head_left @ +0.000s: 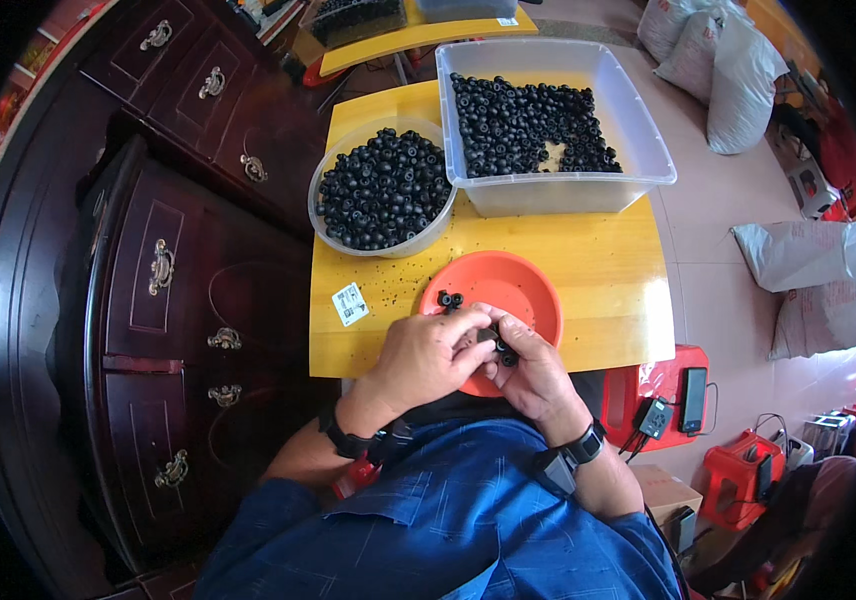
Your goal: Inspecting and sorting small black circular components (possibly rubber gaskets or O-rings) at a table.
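Yellow wooden worktop beside dark drawers: left hand and right hand pinch small black ring-shaped parts together over an orange plastic bowl; a white square label lies just left, white sacks slumped on the floor.

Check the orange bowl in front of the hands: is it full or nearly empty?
Nearly empty. The orange bowl shows bare orange inside, with only a couple of small black parts at its left rim, while both hands cover its near edge.

Small black parts mostly hidden between left hand, right hand; orange plate near edge covered.
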A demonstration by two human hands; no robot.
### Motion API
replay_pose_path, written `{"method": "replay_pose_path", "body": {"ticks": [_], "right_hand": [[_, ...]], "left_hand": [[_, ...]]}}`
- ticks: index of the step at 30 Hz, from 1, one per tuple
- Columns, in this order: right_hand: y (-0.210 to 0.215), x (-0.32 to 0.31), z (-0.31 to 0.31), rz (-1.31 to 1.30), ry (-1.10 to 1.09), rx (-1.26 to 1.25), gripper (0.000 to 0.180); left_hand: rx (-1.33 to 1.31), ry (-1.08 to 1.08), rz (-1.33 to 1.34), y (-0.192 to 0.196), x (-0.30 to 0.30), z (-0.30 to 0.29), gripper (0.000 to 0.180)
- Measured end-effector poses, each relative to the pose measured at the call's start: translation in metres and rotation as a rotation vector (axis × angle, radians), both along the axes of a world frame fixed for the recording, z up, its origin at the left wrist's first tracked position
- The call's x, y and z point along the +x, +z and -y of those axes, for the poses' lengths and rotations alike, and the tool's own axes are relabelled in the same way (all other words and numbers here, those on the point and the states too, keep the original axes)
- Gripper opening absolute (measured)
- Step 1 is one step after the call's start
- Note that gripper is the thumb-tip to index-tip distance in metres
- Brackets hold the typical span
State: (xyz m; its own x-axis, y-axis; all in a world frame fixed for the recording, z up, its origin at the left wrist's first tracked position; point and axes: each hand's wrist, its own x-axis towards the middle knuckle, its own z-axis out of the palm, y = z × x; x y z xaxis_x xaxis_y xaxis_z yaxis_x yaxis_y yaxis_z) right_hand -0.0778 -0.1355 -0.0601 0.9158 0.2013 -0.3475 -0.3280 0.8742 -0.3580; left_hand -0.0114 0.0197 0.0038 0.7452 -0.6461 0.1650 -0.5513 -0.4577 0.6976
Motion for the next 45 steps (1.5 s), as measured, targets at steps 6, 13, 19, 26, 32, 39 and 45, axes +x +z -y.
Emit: {"method": "replay_pose_path", "body": {"ticks": [6, 13, 19, 26, 32, 39, 45], "right_hand": [[0.002, -0.002, -0.004, -0.066, 0.007, -0.074, 0.034], [-0.006, -0.006, -0.001, -0.019, 0.010, -0.073, 0.032], [0.004, -0.007, -0.001, -0.071, -0.014, -0.013, 0.031], [-0.003, -0.007, 0.003, 0.048, -0.037, 0.083, 0.026], [0.000, -0.007, 0.006, 0.091, -0.023, 0.059, 0.021], [-0.001, -0.009, 0.009, 0.180, -0.013, -0.112, 0.021], [-0.004, -0.010, 0.009, 0.190, 0.012, -0.031, 0.023]], "left_hand": [[0.092, -0.026, 0.005, -0.006, -0.003, 0.005, 0.027], [0.141, -0.029, 0.109, -0.011, -0.001, 0.007, 0.024], [0.011, -0.004, 0.090, -0.014, 0.001, 0.006, 0.020], [-0.162, 0.052, 0.033, -0.014, -0.002, 0.006, 0.013], [-0.204, -0.020, -0.039, -0.017, -0.003, 0.002, 0.014], [-0.291, -0.106, -0.208, -0.003, -0.003, 0.004, 0.036], [-0.292, -0.063, -0.063, -0.001, -0.008, 0.009, 0.033]]}}
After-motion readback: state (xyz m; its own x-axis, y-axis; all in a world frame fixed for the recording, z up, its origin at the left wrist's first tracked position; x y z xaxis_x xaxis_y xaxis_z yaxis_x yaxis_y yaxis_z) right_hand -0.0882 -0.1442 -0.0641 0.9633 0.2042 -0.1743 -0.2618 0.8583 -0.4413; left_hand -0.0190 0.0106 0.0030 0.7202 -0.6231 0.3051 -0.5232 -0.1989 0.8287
